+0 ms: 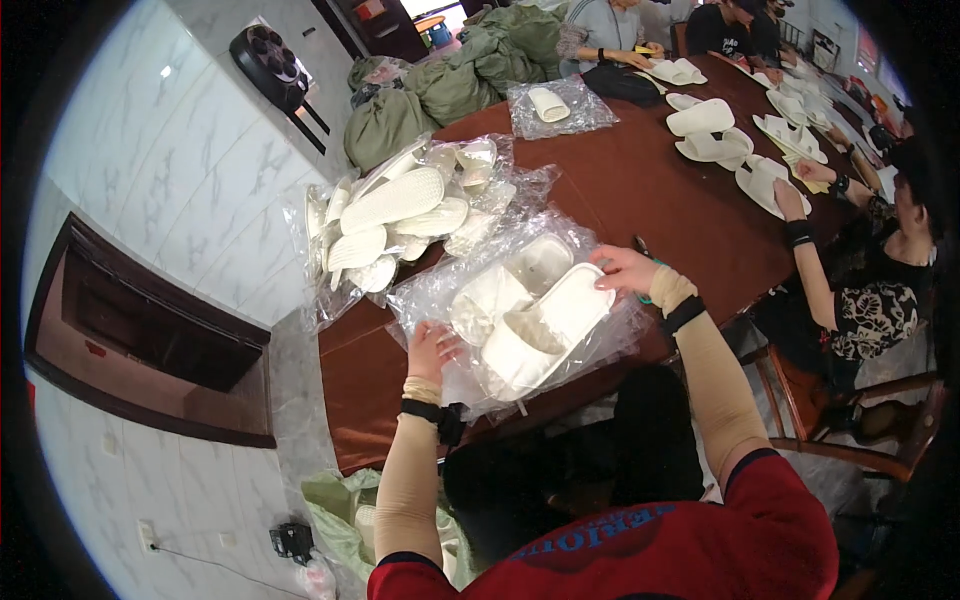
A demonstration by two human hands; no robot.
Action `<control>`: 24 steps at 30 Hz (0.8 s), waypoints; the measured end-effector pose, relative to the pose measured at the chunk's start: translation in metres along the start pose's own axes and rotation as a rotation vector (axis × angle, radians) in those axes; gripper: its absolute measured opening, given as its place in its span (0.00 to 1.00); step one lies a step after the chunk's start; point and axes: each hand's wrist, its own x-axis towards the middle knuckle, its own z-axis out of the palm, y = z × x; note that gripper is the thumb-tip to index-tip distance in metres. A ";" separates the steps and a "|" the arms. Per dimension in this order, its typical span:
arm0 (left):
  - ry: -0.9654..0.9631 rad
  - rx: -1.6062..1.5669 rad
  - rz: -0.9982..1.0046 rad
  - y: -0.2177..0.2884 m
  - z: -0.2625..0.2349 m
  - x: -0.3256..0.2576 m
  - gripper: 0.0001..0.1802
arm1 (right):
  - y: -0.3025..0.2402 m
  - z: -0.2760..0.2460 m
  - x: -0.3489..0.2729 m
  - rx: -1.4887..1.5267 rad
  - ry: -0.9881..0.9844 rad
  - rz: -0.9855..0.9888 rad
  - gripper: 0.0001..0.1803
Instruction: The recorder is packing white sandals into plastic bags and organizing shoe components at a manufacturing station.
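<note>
A pair of white slippers (535, 325) lies inside a clear plastic bag (610, 345) on the brown table (640, 190) in front of me. My left hand (432, 348) grips the near left edge of the bag, fingers pinched on the plastic. My right hand (624, 270) holds the far right end of the top slipper through the bag. A second bagged pair (520, 270) lies just under and behind it.
A heap of bagged white slippers (400, 215) sits at the table's left end. More loose slippers (710, 130) lie further along, where other people sit. Green sacks (450, 80) pile up behind. A person in a patterned top (880, 310) sits on my right.
</note>
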 end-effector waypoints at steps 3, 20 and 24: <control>-0.046 -0.171 0.246 0.026 -0.004 -0.010 0.05 | -0.007 -0.003 0.004 0.051 -0.044 0.018 0.23; 0.347 0.722 0.800 -0.025 -0.023 -0.002 0.33 | 0.046 0.017 0.117 -0.637 0.070 -0.147 0.32; 0.405 0.954 0.894 -0.032 -0.059 0.006 0.38 | 0.043 0.046 0.127 -0.700 0.272 -0.190 0.34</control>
